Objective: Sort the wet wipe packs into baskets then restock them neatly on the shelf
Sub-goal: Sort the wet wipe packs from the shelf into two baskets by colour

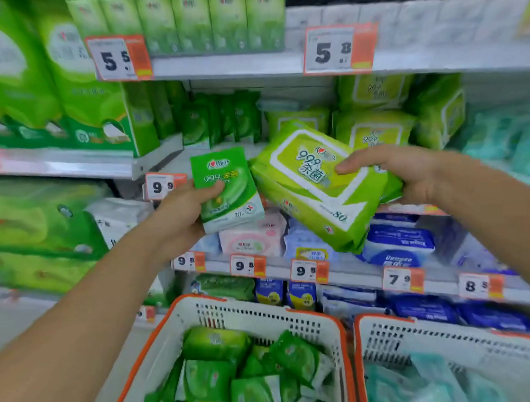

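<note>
My left hand [182, 213] grips a small dark-green wet wipe pack [226, 187], held upright in front of the shelf. My right hand [408, 173] holds a large lime-green wipe pack [314, 186] marked 80, tilted, with the thumb on its white lid. Both packs hang in the air side by side, almost touching. Below stands a white basket with an orange rim [262, 313] holding several green packs [247, 371]. A second basket [445, 329] at the right holds teal packs [417, 382].
The shelf [251, 64] behind carries rows of green packs and tissue boxes, with lime-green packs [376, 129] stacked at the middle right. Lower shelves hold pink, white and blue packs [399, 243]. Orange price tags [245, 265] line the shelf edges.
</note>
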Available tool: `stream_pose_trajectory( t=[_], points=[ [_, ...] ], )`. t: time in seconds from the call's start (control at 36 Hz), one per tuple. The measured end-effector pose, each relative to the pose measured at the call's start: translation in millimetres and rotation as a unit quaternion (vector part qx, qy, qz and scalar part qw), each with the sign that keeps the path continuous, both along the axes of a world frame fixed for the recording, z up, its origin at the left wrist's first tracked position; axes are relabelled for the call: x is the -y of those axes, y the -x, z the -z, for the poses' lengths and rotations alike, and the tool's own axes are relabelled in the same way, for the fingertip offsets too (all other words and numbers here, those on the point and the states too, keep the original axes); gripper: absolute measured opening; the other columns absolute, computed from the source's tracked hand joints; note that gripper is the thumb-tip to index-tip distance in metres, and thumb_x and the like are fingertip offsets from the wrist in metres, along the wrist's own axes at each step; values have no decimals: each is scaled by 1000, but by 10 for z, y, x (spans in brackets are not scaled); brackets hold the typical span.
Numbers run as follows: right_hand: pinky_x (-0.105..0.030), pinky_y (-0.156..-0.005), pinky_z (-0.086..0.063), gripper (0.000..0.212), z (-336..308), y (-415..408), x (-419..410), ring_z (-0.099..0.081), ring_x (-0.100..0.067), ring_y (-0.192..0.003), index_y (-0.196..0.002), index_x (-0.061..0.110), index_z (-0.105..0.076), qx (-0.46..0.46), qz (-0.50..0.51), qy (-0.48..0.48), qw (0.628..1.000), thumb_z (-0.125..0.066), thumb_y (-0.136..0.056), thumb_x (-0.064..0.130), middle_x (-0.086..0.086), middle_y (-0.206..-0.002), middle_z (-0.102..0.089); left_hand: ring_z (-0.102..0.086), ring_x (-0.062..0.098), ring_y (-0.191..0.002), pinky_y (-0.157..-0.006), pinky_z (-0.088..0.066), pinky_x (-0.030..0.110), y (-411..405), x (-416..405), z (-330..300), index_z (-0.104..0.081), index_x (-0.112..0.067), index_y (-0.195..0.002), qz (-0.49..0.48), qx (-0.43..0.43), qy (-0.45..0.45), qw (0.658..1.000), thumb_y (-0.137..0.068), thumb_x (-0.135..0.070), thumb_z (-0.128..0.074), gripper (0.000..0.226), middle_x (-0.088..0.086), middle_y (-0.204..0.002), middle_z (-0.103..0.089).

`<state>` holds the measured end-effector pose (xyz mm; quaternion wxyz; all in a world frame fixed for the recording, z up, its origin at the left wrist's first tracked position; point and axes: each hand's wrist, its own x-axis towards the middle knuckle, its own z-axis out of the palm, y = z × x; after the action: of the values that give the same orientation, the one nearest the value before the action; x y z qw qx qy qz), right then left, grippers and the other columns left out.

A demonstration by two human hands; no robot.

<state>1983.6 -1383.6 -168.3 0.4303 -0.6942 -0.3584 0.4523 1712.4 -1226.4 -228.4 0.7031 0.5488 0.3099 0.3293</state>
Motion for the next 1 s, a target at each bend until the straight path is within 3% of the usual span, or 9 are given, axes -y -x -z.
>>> stream_pose_trajectory(
  t=[0.08,0.17,0.22,0.5,0.61,0.72,0.81,0.89,1.0],
  points=[
    [-44,-93,-56,46,482,159,338,-75,-27,-83,-101,9,-75,-29,-34,39,998,-85,-57,16,-14,-102,-77,-73,21,-102,-77,-62,36,235,253,303,-62,-15,-127,8,-24,16,1000,-99,-11,-54,29,5,-115,-74],
    [-34,-70,-63,78,963,237,554,-75,-30,-85,-100,2,-78,-54,-55,67,995,-98,-30,31,-19,-105,-75,-68,26,-114,-96,-55,44,433,401,585,-56,-11,-136,26,-67,16,997,-98,-7,-56,38,9,-124,-70],
    [-33,-68,-63,82,1209,310,641,-75,-32,-86,-95,3,-79,-60,-68,74,993,-99,-23,36,-21,-105,-75,-66,27,-117,-104,-49,47,506,469,715,-54,-8,-137,32,-102,6,994,-96,-3,-58,42,10,-126,-69],
    [-48,-99,-53,50,1631,508,631,-72,-32,-101,-114,7,-72,-109,-83,96,986,-85,-67,19,-16,-112,-74,-69,22,-108,-100,-50,39,646,368,1008,-59,-11,-127,25,-210,13,977,-88,-8,-70,40,7,-121,-71],
    [-47,-93,-56,44,1758,499,545,-68,-23,-98,-120,17,-63,-46,-115,162,979,-69,-87,46,6,-113,-69,-63,29,-110,-96,-51,38,479,262,996,-55,-14,-123,-160,-455,-262,836,-79,-26,-82,53,9,-122,-66],
    [-45,-83,-60,37,1443,126,419,-61,-23,-106,-129,16,-57,142,34,30,989,-66,-95,29,0,-124,-60,-62,17,-105,-91,-49,32,-319,517,549,-58,-22,-124,-90,-288,-432,850,-84,-29,-78,45,-4,-114,-65],
    [-42,-76,-58,25,985,-287,421,-63,-16,-79,-113,14,-67,221,153,-170,948,-71,-88,13,-8,-100,-69,-64,9,-97,-86,-54,29,-1102,790,19,-61,-29,-116,17,-167,-465,869,-82,-35,-80,39,-9,-105,-65],
    [-30,-74,-54,32,627,-755,484,-64,-17,-77,-109,16,-67,306,216,-227,899,-79,-80,13,-1,-93,-65,-62,8,-99,-86,-49,22,-1855,899,-328,-60,-29,-117,68,-169,-490,852,-84,-45,-76,40,-8,-110,-64],
    [-29,-90,-49,55,505,-1392,454,-59,-14,-94,-123,15,-62,384,260,-171,869,-84,-73,19,2,-105,-61,-61,18,-111,-86,-42,23,-2609,642,-376,-55,-27,-131,88,-250,-496,827,-87,-52,-69,53,0,-127,-61]
  ],
)
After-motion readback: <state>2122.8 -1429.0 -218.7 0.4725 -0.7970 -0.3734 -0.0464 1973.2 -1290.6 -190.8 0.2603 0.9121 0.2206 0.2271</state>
